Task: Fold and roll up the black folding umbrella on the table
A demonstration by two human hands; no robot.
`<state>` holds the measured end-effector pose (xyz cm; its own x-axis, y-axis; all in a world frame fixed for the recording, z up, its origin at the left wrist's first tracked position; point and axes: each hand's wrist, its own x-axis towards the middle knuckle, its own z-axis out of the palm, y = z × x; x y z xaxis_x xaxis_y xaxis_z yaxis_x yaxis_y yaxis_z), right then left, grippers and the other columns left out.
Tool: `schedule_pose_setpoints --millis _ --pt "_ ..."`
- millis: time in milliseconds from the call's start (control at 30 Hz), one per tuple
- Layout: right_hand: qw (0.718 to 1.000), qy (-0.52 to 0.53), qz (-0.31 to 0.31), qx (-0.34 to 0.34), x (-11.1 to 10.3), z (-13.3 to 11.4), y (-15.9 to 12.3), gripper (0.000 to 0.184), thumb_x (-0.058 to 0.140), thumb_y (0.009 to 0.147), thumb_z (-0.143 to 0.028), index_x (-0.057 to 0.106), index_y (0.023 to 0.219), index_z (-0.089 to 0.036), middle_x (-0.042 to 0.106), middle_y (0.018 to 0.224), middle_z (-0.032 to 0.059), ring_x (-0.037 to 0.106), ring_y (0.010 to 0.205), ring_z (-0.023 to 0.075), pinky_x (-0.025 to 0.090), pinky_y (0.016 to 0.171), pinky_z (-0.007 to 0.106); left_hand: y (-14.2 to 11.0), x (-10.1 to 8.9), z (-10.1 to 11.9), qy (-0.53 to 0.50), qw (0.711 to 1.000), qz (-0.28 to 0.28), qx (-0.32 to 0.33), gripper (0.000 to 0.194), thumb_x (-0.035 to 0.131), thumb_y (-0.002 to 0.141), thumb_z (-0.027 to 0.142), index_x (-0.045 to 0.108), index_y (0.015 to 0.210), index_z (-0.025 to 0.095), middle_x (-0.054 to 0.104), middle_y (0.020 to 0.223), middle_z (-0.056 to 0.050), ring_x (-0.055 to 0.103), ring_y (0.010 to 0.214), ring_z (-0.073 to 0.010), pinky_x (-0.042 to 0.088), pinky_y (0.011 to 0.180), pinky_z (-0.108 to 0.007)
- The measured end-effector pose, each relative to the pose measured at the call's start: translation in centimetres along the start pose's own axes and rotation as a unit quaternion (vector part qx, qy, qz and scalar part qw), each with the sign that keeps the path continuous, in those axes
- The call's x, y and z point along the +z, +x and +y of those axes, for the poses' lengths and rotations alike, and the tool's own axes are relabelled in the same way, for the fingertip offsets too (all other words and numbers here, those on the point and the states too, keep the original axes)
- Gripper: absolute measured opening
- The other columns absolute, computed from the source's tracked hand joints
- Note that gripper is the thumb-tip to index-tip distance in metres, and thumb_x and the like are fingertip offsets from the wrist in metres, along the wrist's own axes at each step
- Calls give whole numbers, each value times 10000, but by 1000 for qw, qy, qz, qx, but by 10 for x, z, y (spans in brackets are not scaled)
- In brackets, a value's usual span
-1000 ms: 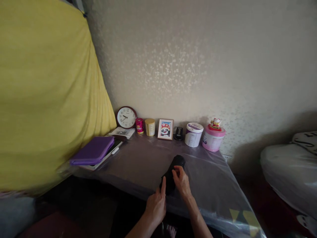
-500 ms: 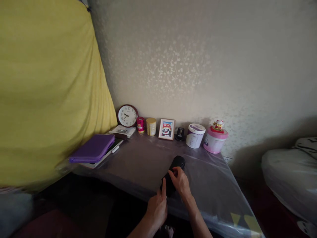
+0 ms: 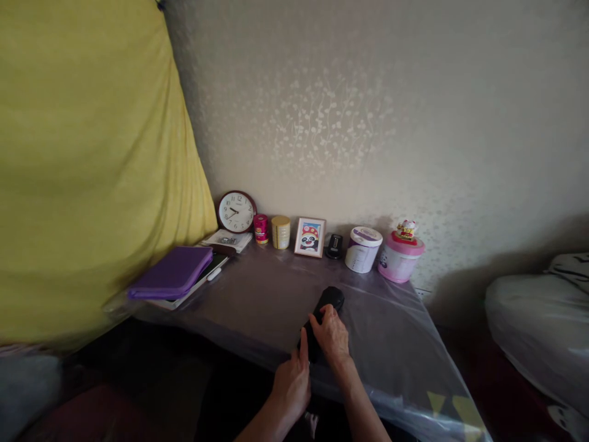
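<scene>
A long black bundle with a rounded far end, which looks like a folded umbrella [image 3: 335,296], lies slantwise on the plastic-covered table [image 3: 257,307], close to its front edge. My left hand [image 3: 293,379] grips its near end, the index finger stretched along the left side. Bent over the middle of it is my right hand [image 3: 330,331], thumb and fingers closed on the dark fabric. The near part of the bundle is partly hidden behind both hands.
Along the wall stand a clock [image 3: 237,212], a pink tin [image 3: 261,229], a yellow-lidded can [image 3: 280,233], a panda picture frame [image 3: 310,237], a black stapler-like item [image 3: 334,247], a white tub [image 3: 363,250] and a pink tub [image 3: 399,261]. A purple folder [image 3: 171,273] lies left.
My right hand has shifted slightly and its fingers lie flatter over the umbrella. My left hand stays nearly in place, and the umbrella has hardly moved.
</scene>
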<state>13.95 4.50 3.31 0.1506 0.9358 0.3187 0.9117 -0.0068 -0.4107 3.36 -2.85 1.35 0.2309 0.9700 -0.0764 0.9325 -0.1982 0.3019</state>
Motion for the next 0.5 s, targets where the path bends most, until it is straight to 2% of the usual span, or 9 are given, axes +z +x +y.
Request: schedule_pose_setpoints --millis 167,300,433,500 --pt "1000 8 17 -7 4 2 4 116 410 822 -270 492 831 -188 628 794 63 614 725 181 382 593 250 0 1 -2 5 1000 7 7 815 379 768 68 -187 1352 129 552 1066 -137 605 814 -180 421 679 -255" --pt "992 128 19 5 6 10 6 165 394 810 -292 503 739 -191 614 690 43 595 643 164 389 570 242 0 2 -4 11 1000 -9 8 847 404 749 66 -168 1360 198 548 1050 -110 610 788 -184 411 643 -254" --pt "938 337 16 76 5 35 0 278 413 787 -437 513 720 -186 572 585 2 557 508 141 407 502 231 0 2 -6 -2 1000 -20 6 812 402 768 104 -132 1369 215 553 1022 -104 609 768 -190 405 626 -260" --pt "922 371 27 107 0 54 -7 317 444 754 -479 534 712 -178 569 565 2 547 497 146 413 488 236 0 1 -6 -10 1000 -17 7 791 392 786 129 -135 1368 222 554 1012 -100 606 769 -192 405 632 -266"
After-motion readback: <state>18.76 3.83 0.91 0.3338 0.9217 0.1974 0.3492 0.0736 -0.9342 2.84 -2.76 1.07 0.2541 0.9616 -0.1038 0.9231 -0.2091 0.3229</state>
